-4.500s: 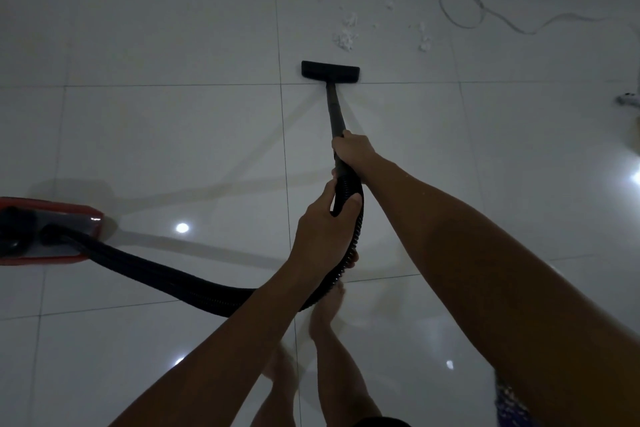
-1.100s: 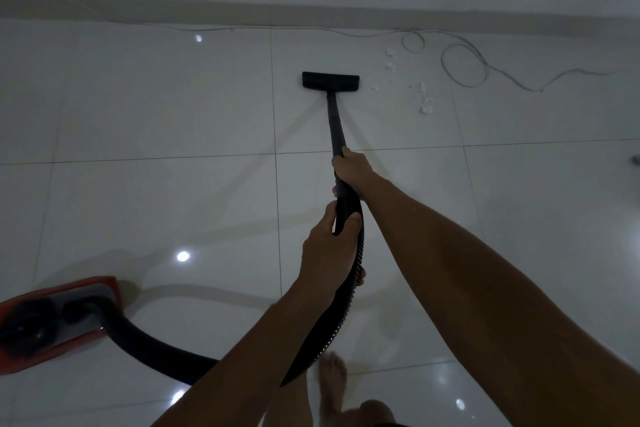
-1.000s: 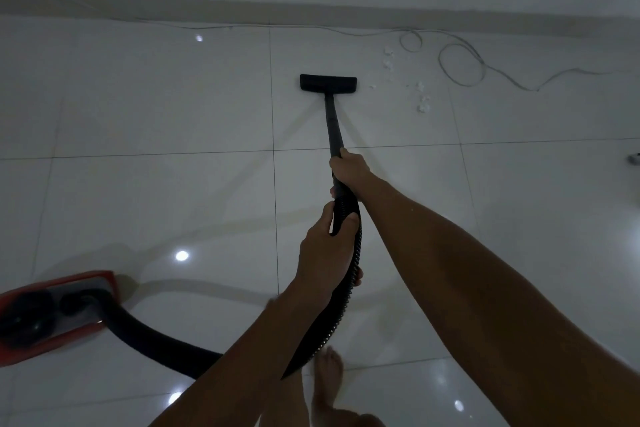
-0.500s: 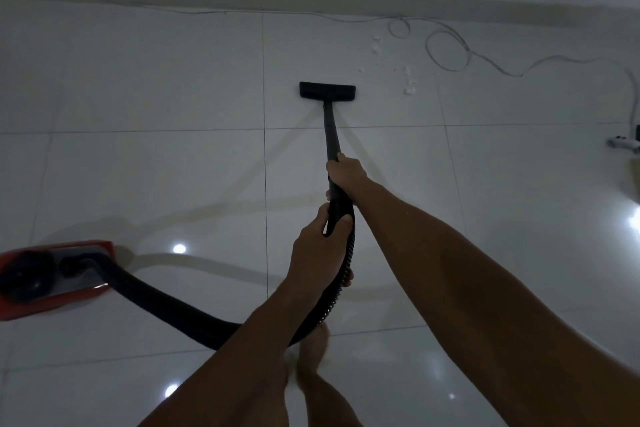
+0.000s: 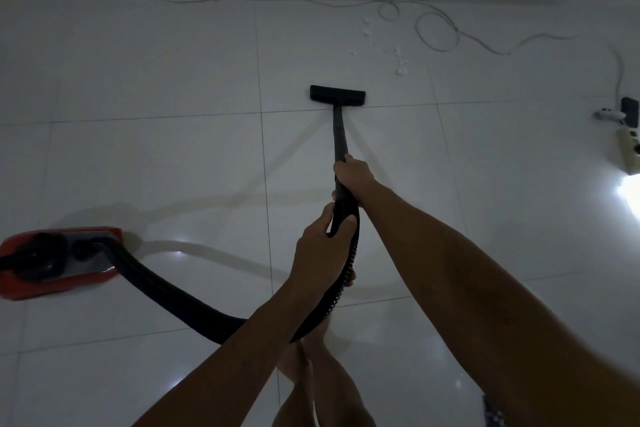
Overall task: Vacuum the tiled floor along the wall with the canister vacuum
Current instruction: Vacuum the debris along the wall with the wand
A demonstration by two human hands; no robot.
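nozzle point(image 5: 337, 95) drawn back from wall, white crumbs point(image 5: 401, 65) left unswept; both hands, left hand point(image 5: 323, 253) and right hand point(image 5: 353, 174), curled round wand point(image 5: 340, 135).

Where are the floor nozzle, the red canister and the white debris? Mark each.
floor nozzle point(image 5: 337, 95), head view, middle of its top.
red canister point(image 5: 20, 284), head view, red front edge.
white debris point(image 5: 401, 70), head view, largest clump.

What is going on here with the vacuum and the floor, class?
A person is vacuuming a white tiled floor. The right hand grips the black wand and the left hand holds the ribbed hose, which runs back to the red canister. The floor nozzle rests flat on a tile, short of the white crumbs near a loose cable by the wall.
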